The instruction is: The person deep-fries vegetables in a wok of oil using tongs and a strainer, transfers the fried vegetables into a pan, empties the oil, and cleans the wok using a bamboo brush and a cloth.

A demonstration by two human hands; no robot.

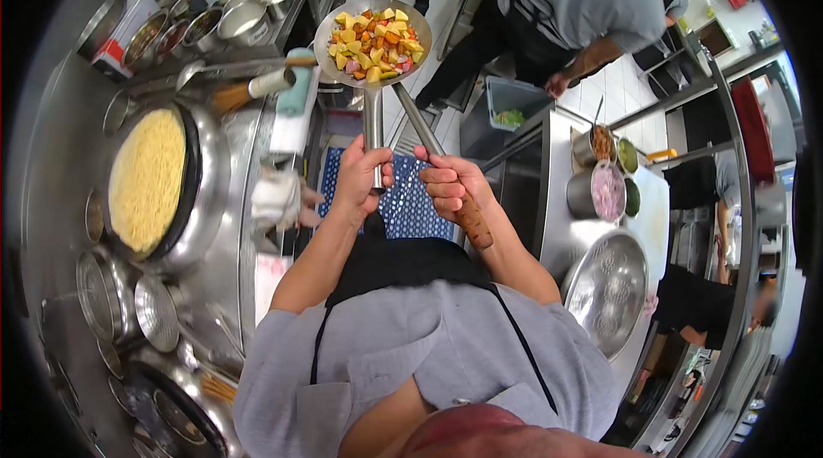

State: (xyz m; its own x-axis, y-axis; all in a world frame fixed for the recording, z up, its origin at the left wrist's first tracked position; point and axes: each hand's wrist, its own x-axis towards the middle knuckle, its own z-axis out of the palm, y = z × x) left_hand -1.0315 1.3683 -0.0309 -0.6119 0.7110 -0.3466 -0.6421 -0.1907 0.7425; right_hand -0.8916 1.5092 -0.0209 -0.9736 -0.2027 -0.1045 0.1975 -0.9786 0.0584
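Observation:
My left hand [363, 173] is wrapped round the tubular metal handle of a round, shallow metal pan [324, 36], held out in front of me. Chopped yellow potato-like chunks [364, 55] fill it, mixed with orange and pinkish pieces. In my right hand [454, 183] is a long-handled cooking tool [418, 121] with a metal shaft and a brown wooden grip. Its shaft runs up to the pan's near rim; its head is hidden there, so I cannot tell its kind. Both hands are closed, side by side above a blue patterned mat [411, 205].
At left, a wok [195, 166] of pale yellow strips stands on the steel stove counter, with metal bowls [244, 21] behind. A perforated metal bowl [606, 295] and food containers [596, 192] sit on the right counter. Another person [574, 8] stands beside a grey bin [489, 115].

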